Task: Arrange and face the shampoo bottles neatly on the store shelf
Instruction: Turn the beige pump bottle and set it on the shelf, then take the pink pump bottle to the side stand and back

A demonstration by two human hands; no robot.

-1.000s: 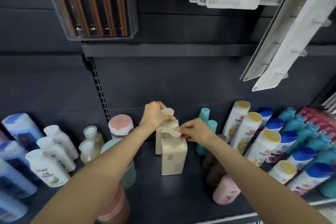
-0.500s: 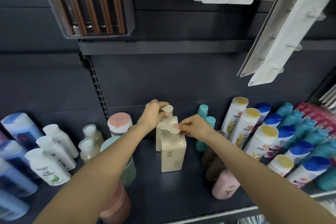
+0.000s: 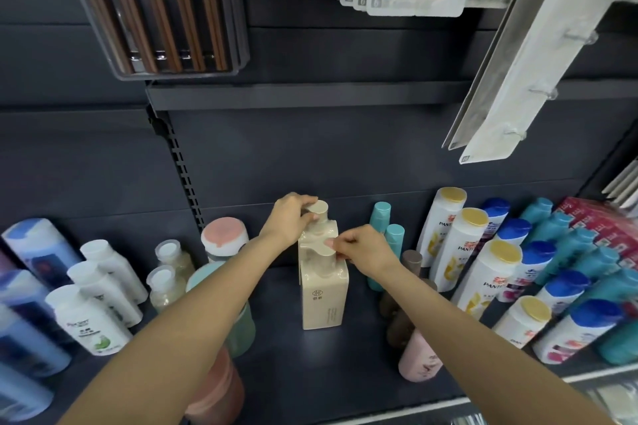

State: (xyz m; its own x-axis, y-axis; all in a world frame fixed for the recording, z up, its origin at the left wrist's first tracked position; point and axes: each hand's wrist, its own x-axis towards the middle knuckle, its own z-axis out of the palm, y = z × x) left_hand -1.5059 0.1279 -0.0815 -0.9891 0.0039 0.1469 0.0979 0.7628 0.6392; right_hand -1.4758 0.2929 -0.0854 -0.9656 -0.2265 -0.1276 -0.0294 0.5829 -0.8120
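Dark store shelf (image 3: 293,373), two cream pump bottles mid-shelf, one behind the other; left hand (image 3: 290,219) gripping far bottle (image 3: 319,228) pump, right hand (image 3: 362,248) pinching near bottle (image 3: 324,290) pump, both arms outstretched

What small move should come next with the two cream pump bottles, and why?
Probably a slight twist of the front pump head with the right hand, so its nozzle points straight forward. The front cream bottle already shows its label squarely, and the rear cream bottle stands in line behind it, its pump gripped by the left hand. The front nozzle looks angled left.
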